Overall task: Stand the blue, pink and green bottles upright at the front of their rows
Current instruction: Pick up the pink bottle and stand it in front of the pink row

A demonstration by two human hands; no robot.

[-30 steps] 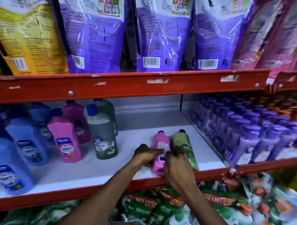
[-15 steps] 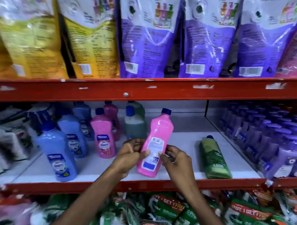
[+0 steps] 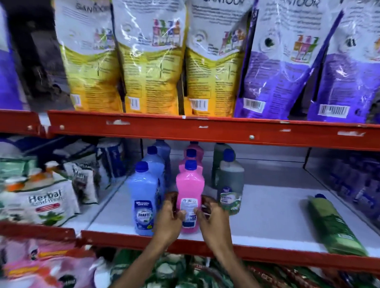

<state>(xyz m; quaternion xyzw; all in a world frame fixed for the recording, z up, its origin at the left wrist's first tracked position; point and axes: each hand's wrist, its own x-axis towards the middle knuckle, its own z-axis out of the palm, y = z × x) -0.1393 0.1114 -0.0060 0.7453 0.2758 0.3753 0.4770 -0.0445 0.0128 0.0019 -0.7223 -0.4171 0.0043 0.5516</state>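
Step in hand: setting the pink bottle [image 3: 189, 193] upright at the front of the pink row, near the shelf edge [image 3: 267, 254].
Left hand [image 3: 168, 220]: wrapped round the lower left side of the pink bottle, thumb on the label.
Right hand [image 3: 212, 220]: clasping the lower right side of the same bottle, fingers curled behind it.
Pink bottle: vertical, blue cap up, base at or just above the white shelf board; contact hidden by the hands, so cannot tell.
Blue bottle [image 3: 143, 198]: already upright at the front of its row, just beside the pink one.
Green bottle [image 3: 334, 226]: lying on its side, well apart to the right, cap pointing to the back.
Green row: front bottle [image 3: 229, 188] standing further back than the blue and pink fronts.
Doing it well: press the base flat, square the label forward, level with the blue front, then let go gently.
Risk: nudging the blue neighbour while releasing.
Likely next: fetch the lying green bottle.
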